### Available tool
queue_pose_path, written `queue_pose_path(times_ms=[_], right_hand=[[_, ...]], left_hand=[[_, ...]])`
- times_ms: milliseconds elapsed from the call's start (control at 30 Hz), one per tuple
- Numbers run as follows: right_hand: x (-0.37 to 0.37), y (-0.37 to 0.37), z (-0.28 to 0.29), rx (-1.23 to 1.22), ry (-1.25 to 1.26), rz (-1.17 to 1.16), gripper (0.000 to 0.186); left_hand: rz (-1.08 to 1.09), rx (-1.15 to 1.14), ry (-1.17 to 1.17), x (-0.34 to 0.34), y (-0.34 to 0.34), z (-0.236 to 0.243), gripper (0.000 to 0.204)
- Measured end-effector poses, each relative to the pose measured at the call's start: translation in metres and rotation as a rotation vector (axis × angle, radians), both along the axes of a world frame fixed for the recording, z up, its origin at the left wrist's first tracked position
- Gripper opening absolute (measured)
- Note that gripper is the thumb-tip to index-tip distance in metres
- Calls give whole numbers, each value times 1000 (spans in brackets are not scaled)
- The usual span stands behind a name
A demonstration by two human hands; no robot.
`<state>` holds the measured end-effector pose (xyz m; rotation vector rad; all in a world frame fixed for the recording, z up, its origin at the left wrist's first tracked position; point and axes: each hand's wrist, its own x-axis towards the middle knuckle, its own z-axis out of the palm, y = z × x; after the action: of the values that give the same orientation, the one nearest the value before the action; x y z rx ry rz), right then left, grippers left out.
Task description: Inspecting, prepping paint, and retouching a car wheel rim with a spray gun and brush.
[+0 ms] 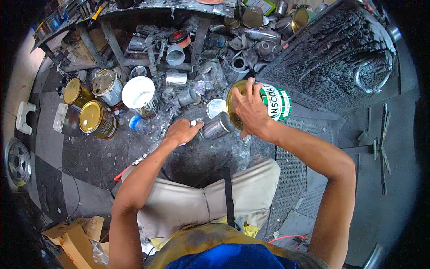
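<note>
My right hand (251,109) is spread over a large tin can (278,103) with a green and white label. The can lies tipped on its side, its gold end (232,105) facing left, and my fingers grip that end. To its left, my left hand (182,132) is closed around something mostly hidden, with a small white tip showing above the fingers. A dull silver cylinder (217,126) sits tilted between my hands, close to the left fingers and the can's gold end. Whether either hand touches it, I cannot tell. A round whitish lid or tin (217,108) lies just behind it.
At left stand gold-lidded cans (91,116), a grey can (106,85) and a white-topped tub (139,92). A clear bottle (139,124) lies near my left forearm. Dirty tins and a bench (134,13) fill the back. A blackened panel (331,58) leans at right.
</note>
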<state>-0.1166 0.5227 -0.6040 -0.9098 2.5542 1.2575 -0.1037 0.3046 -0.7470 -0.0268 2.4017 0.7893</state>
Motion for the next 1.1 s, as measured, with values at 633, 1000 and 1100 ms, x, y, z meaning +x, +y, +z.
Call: queue_pose_path(times_ms=[633,1000,1100], right_hand=[[-7,-18,14,241,111,35,73],[-33,24,28,-278,153,15,100],[-43,41,13,-615,13,-193,103]], left_hand=[[60,111,116,-14,16,-13,73],[230,232,199,-14,0,-15,67],[257,311,215,-6,-22,-17,71]])
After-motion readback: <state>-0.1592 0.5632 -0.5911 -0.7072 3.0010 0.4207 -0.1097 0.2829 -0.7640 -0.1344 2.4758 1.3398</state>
